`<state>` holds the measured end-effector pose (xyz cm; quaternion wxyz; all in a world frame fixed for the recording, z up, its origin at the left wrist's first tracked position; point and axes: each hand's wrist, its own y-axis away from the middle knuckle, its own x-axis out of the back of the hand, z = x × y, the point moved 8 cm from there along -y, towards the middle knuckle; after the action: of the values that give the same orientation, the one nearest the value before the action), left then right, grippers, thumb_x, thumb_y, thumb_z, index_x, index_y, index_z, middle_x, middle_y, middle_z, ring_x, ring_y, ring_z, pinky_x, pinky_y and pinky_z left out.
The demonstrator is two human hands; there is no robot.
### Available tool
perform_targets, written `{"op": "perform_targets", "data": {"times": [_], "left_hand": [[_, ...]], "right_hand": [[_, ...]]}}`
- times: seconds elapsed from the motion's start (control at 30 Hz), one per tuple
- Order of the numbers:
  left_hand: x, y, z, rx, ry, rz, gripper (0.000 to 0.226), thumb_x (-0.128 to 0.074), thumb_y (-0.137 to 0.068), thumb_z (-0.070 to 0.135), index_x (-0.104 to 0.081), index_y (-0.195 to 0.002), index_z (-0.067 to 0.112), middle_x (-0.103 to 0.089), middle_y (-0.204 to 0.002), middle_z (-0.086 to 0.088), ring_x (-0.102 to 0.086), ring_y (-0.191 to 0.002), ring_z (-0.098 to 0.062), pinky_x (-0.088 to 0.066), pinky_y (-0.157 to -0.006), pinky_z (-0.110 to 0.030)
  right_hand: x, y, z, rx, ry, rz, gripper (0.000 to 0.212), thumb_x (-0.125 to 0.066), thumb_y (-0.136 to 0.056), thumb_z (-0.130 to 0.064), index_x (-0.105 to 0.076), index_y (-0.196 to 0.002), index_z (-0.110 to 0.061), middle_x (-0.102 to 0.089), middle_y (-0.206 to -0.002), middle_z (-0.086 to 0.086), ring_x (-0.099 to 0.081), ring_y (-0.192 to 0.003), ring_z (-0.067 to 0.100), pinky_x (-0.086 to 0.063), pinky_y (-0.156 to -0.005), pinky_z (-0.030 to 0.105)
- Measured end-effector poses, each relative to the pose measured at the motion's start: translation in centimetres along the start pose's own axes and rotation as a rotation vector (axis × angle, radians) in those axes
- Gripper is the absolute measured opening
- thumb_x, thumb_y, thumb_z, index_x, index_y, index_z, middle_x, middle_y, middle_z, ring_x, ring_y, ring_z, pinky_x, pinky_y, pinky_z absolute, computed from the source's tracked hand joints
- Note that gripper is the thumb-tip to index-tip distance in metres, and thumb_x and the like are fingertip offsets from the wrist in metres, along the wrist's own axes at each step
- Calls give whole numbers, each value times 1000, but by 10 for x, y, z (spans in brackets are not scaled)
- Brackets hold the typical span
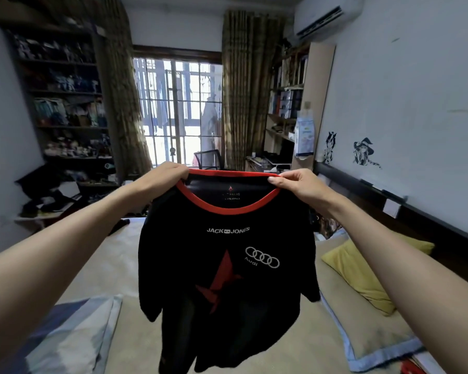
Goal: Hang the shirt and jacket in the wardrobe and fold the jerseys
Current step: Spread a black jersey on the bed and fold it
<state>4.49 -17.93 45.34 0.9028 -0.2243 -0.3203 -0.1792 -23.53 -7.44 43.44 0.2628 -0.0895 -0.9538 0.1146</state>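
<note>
The person holds a black jersey (227,265) up in the air in front of them, over the bed (114,265). The left hand (170,175) pinches the left end of the red collar (227,206), its fingers (180,171) curled tight on the cloth. The right hand (295,183) pinches the right end of the collar the same way, with the thumb on the near side. Both hands are at about the same height, so the collar runs flat from left to right between them.

The jersey hangs straight down from the fingers, long way up and down. Its front, with the white words and rings, faces the person. The bottom dangles just above the bed. The bed lies right under it, so the next move is likely to lower the jersey flat onto it for folding. A yellow pillow (368,271) lies to the right.
</note>
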Motion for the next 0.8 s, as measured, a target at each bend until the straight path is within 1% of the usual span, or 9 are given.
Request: {"op": "perform_targets", "data": {"times": [0.1,0.23,0.3,0.37,0.43,0.47,0.53,0.67,0.8], "left_hand": [[-2,2,2,-40,12,-35,37,-53,-101,29,-66,-69,14,-56,-72,-4,-50,-71,-15,-35,-72,-33],[-8,9,7,-109,20,-69,48,-54,-100,45,-69,-89,0,-55,-74,-4,-51,-70,-15,-37,-71,-33],[-13,13,5,-100,16,-61,50,-55,-97,49,-70,-87,2,-53,-71,-1,-50,-67,-13,-36,-70,-33],[-20,18,2,-72,-17,-91,43,-60,-93,52,-68,-76,13,-51,-64,8,-48,-61,-6,-37,-66,-29],[-28,26,-2,-24,-41,-186,41,-70,-86,55,-70,-81,14,-61,-69,5,-59,-67,-8,-46,-72,-28],[-31,30,-4,10,-30,-243,41,-76,-83,54,-73,-91,14,-70,-81,-1,-68,-77,-15,-52,-80,-31],[-34,40,-6,65,3,-310,41,-83,-81,41,-72,-109,13,-76,-103,-10,-74,-96,-28,-59,-90,-37],[-38,67,6,28,-17,-373,36,-80,-83,11,-69,-118,13,-76,-106,-9,-73,-98,-22,-58,-79,-20],[-36,100,14,-42,-60,-377,32,-76,-87,6,-71,-118,14,-77,-108,-4,-72,-103,-21,-57,-91,-24]], "right_hand": [[4,0,4,50,-6,34,28,-66,-98,-31,-78,-99,-6,-72,-77,-2,-66,-69,5,-49,-66,15],[5,-2,13,96,38,64,20,-64,-101,-28,-73,-84,-20,-67,-66,-18,-61,-63,-6,-45,-62,11],[4,-4,20,130,109,75,23,-63,-101,-30,-69,-79,-27,-63,-62,-22,-56,-61,-8,-41,-62,14],[3,-7,27,161,167,89,26,-63,-101,-32,-66,-76,-27,-61,-62,-19,-52,-61,-5,-38,-63,21],[4,-9,32,175,214,106,27,-63,-100,-37,-66,-75,-26,-61,-67,-12,-53,-64,4,-39,-65,31],[4,-9,33,175,239,116,28,-63,-99,-41,-66,-76,-26,-62,-69,-9,-55,-66,8,-40,-66,34],[5,-3,31,172,278,135,30,-62,-98,-46,-67,-78,-24,-63,-71,-6,-58,-69,13,-44,-68,37],[-1,33,11,203,404,160,34,-55,-102,-44,-62,-81,-19,-61,-73,-5,-60,-74,18,-47,-71,44],[-8,86,-7,219,471,185,30,-52,-103,-44,-63,-87,-21,-64,-77,-2,-62,-75,19,-45,-68,42]]}}
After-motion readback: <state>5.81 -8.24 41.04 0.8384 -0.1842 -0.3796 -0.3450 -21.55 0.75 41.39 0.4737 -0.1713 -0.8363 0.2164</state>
